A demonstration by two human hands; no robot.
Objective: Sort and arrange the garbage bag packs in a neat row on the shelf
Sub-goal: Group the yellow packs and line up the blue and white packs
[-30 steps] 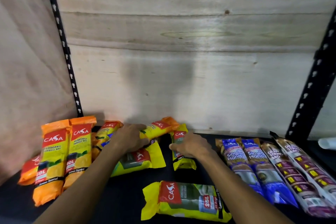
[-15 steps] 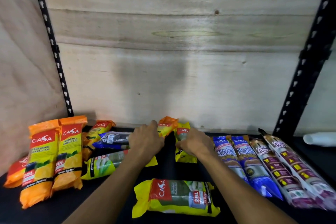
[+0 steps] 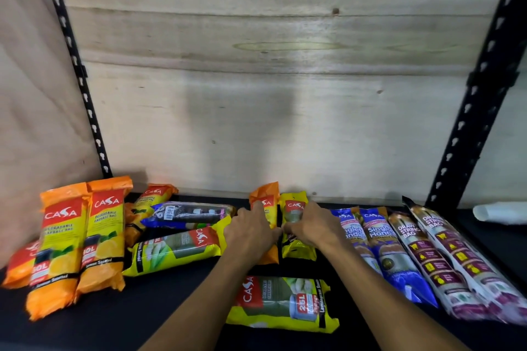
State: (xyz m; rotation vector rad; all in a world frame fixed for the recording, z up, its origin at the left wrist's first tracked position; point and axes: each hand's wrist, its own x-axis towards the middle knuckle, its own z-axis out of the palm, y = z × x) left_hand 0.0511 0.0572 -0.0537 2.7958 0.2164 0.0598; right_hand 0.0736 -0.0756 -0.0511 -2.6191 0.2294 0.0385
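Right now your left hand (image 3: pixel 251 232) lies flat over an orange pack (image 3: pixel 265 202) at the back of the shelf (image 3: pixel 119 319), covering its middle; only the top flap and a bottom corner show. Your right hand (image 3: pixel 315 226) rests on the yellow pack (image 3: pixel 295 209) just beside it, fingers curled at its left edge. The two hands nearly touch between the packs — whether either one really grips, you cannot tell from here.

Left of them a dark blue pack (image 3: pixel 186 214) lies sideways, partly over an orange one (image 3: pixel 151 198) whose lower half is hidden. Below it a yellow-green pack (image 3: pixel 174 249) lies sideways too. Two tall orange packs (image 3: pixel 82 236) stand side by side at far left, and a third orange one (image 3: pixel 20 265) is mostly hidden behind them.

Nearer you, a 25L pack (image 3: pixel 282 303) lies crosswise, your left forearm crossing its corner. To the right, two blue packs (image 3: pixel 379 248) and two draw-string packs (image 3: pixel 445 262) run in a row — the last is blurred at its lower end. A pale object (image 3: pixel 499 211) at the right edge is cut off.
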